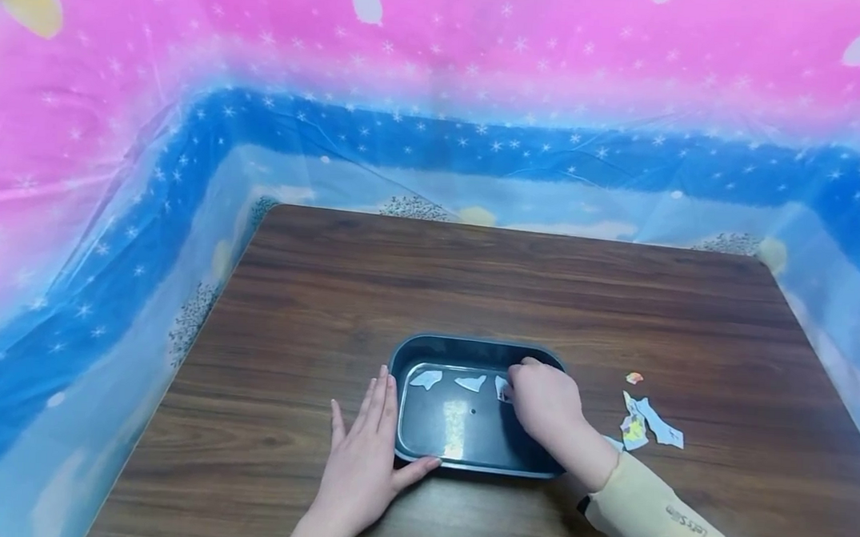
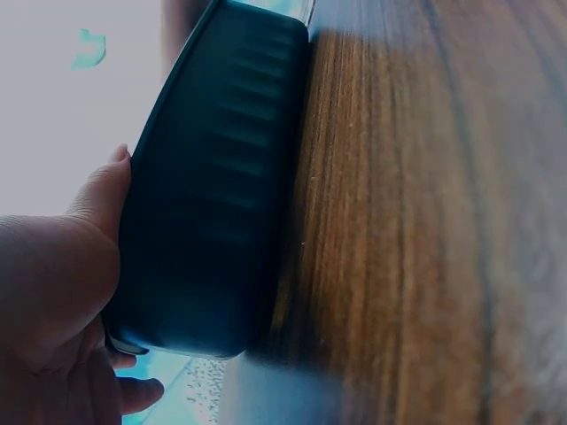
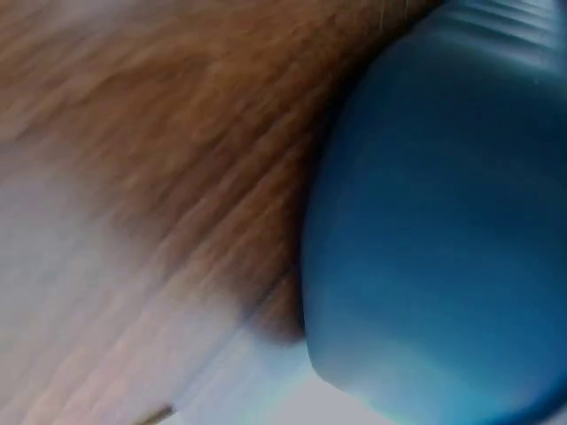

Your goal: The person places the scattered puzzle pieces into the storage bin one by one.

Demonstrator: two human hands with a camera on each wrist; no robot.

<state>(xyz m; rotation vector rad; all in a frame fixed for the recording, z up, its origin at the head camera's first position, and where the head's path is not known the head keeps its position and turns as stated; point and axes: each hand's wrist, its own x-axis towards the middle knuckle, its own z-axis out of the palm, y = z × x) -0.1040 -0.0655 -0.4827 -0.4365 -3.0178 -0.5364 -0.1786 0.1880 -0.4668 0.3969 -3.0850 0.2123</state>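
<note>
A dark rectangular plastic tray (image 1: 479,465) sits on the wooden table. My left hand (image 1: 360,466) rests against its left side, fingers straight along the wall and thumb on the near rim; the left wrist view shows that thumb (image 2: 106,195) at the tray's edge. Two white torn paper pieces, a left one (image 1: 427,379) and a middle one (image 1: 471,383), lie apart on the tray's floor. Reaching over the right wall, my right hand (image 1: 550,402) has its fingers curled at a third paper piece (image 1: 501,388), in line with the others. Its fingertips are partly hidden.
Right of the tray, several torn paper pieces lie on the table: a small orange one (image 1: 635,378), a yellow-printed one (image 1: 634,430) and a long white one (image 1: 661,424). Another white piece (image 1: 613,442) is partly behind my right forearm. A patterned cloth (image 1: 435,140) hangs around the table.
</note>
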